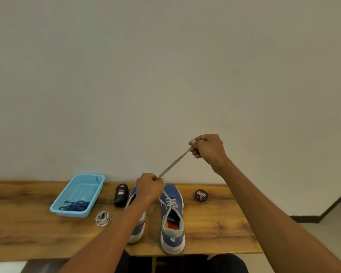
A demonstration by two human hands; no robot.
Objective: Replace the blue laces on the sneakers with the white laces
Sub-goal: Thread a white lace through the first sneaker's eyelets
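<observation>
Sneakers sit side by side on the wooden tabletop (215,229), toes pointing toward the wall. The right sneaker (172,219) carries a white lace (172,165) threaded through its eyelets, and a free length of that lace runs taut up and to the right between the two hands. The left hand (149,187) pinches the lace just above the shoes, its fingers curled round it; the right hand (208,147) is raised higher, well apart from the left, and grips the lace end in curled fingers. The left sneaker (136,227) is mostly hidden behind the left forearm. To the left, a light blue tray (96,186) holds the blue laces (75,206). A coiled white lace (102,219) lies just beside the tray. A black bottle (121,195) lies near the left sneaker, and a round tin (201,196) sits to the right of the shoes.
</observation>
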